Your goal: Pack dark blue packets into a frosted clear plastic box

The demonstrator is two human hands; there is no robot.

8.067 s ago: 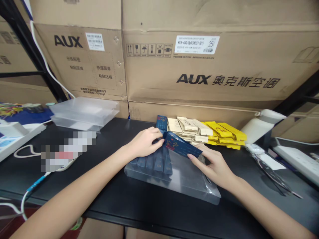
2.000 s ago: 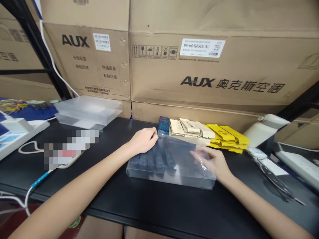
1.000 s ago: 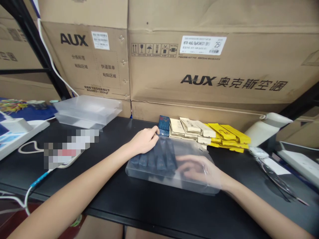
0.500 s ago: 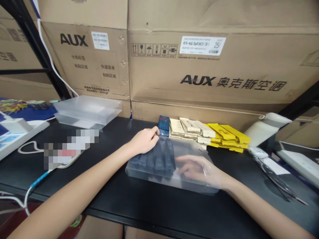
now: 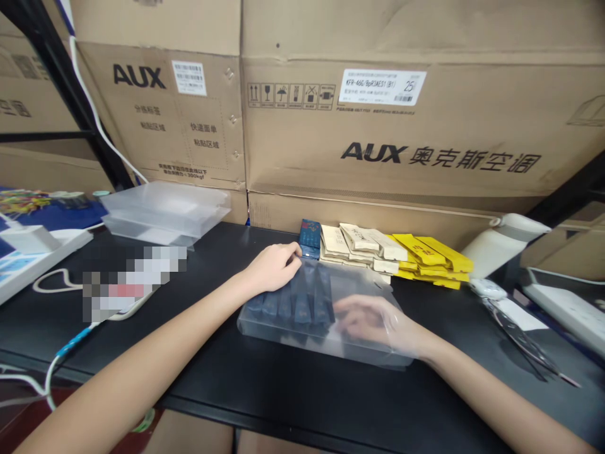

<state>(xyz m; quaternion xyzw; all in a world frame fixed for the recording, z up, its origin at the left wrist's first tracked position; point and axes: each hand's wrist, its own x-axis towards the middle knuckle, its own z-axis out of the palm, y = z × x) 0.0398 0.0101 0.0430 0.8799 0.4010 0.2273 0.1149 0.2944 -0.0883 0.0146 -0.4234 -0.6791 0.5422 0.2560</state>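
Observation:
A clear, frosted plastic box (image 5: 288, 335) lies flat on the black table, with a row of several dark blue packets (image 5: 302, 299) in its left part. My left hand (image 5: 276, 268) is at the box's back left edge, fingers curled down over it; the fingertips are partly hidden. Through the right side my right hand (image 5: 373, 318) reaches into the box, seen hazily through the plastic. Its fingers stretch apart toward the rightmost blue packet, with nothing visible in them. Just behind my left hand, more dark blue packets (image 5: 311, 234) lie on the table.
Cream packets (image 5: 362, 243) and yellow packets (image 5: 430, 255) lie stacked behind the box. A white bottle (image 5: 508, 246) leans at right, near glasses (image 5: 524, 343). Leftward are stacked clear boxes (image 5: 165, 211), a blurred-out phone (image 5: 135, 287) and a power strip (image 5: 47, 255). Large cartons (image 5: 293, 145) wall the back.

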